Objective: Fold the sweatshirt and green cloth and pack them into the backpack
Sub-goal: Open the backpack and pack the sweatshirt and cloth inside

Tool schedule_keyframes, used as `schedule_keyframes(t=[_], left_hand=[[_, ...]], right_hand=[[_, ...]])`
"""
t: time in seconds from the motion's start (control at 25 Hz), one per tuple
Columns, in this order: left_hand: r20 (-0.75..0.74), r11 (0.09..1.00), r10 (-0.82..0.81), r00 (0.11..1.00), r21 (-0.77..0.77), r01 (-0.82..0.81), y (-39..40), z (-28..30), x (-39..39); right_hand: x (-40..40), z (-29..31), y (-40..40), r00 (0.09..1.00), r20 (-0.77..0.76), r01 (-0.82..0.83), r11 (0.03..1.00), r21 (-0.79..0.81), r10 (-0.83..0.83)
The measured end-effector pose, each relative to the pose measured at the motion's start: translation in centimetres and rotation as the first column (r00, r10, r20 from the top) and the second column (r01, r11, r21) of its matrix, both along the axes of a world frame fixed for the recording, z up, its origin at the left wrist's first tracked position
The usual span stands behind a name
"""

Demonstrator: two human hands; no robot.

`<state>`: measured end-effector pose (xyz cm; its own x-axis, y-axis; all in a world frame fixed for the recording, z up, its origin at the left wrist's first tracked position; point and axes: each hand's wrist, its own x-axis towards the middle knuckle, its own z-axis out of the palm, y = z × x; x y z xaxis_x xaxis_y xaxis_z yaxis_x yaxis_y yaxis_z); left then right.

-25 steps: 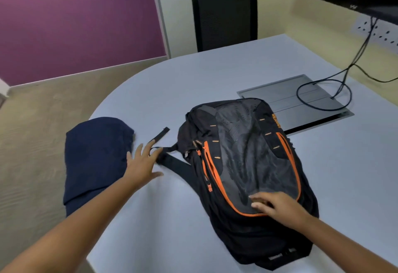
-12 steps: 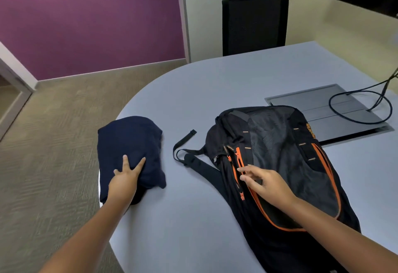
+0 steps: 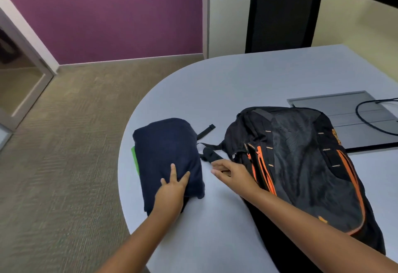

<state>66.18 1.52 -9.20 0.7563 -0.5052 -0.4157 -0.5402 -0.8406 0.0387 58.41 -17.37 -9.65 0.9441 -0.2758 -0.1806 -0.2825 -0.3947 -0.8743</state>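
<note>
Our left hand point(image 3: 172, 188) lies flat on the near end of the folded navy sweatshirt point(image 3: 167, 154), fingers straight and spread, its grip released, pressing rather than grasping. The forearm runs up from the lower edge of the view. A strip of green cloth point(image 3: 135, 158) peeks out at the sweatshirt's left side, beneath it. Our right hand point(image 3: 231, 172) reaches leftward over the grey surface point(image 3: 226, 83), fingers extended and relaxed, grip released, between the sweatshirt and the black-and-orange backpack point(image 3: 301, 165). Its fingertips sit just beside the backpack's strap point(image 3: 210, 154); we cannot tell whether they touch it.
</note>
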Motion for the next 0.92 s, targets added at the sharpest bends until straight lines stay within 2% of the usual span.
schedule_keyframes(t=[0.08,0.12,0.16,0.2,0.24,0.28,0.32,0.4,0.48,0.56,0.76,0.92], left_hand=[[-0.132,0.991,0.012,0.991,-0.130,-0.030,0.9,0.3,-0.7],[-0.204,0.965,0.057,0.977,-0.239,-0.107,1.6,0.5,-0.6],[-0.241,0.900,0.140,0.960,-0.372,-0.225,2.3,0.9,-0.1],[-0.227,0.792,0.252,0.941,-0.511,-0.335,3.0,0.6,0.9],[-0.202,0.682,0.375,0.905,-0.601,-0.417,3.7,0.2,2.1],[-0.232,0.594,0.480,0.846,-0.623,-0.508,4.5,-0.3,3.6],[-0.322,0.517,0.538,0.779,-0.604,-0.607,5.1,-1.0,5.0],[-0.554,0.374,0.543,0.631,-0.514,-0.772,5.9,-2.2,7.0],[-0.747,0.235,0.467,0.472,-0.410,-0.881,6.2,-2.9,8.1],[-0.859,0.159,0.375,0.349,-0.311,-0.937,6.4,-3.0,8.6],[-0.946,0.084,0.184,0.267,-0.256,-0.963,6.0,-1.8,8.8],[-0.983,-0.012,-0.045,0.180,-0.179,-0.984,4.4,0.2,7.7]], right_hand=[[1.4,-1.1,1.1,0.996,-0.090,0.008,0.999,0.050,-0.004],[2.0,-1.6,1.5,0.990,-0.140,0.030,0.996,0.083,-0.018],[2.6,-1.8,1.8,0.981,-0.187,0.066,0.990,0.122,-0.043],[3.3,-1.9,2.1,0.969,-0.237,0.110,0.981,0.158,-0.070],[4.1,-2.1,2.3,0.955,-0.282,0.151,0.969,0.194,-0.093],[4.9,-2.5,2.4,0.939,-0.325,0.192,0.955,0.226,-0.111],[5.7,-2.7,2.6,0.927,-0.356,0.223,0.939,0.263,-0.121],[7.1,-3.1,3.2,0.915,-0.392,0.261,0.885,0.385,-0.100],[8.1,-3.7,4.1,0.920,-0.390,0.251,0.812,0.527,-0.031],[8.6,-3.4,4.9,0.937,-0.347,0.194,0.794,0.576,0.023],[9.1,-2.2,4.8,0.933,-0.356,0.258,0.775,0.576,-0.047],[7.9,0.3,3.4,0.944,-0.322,0.265,0.746,0.610,-0.072]])
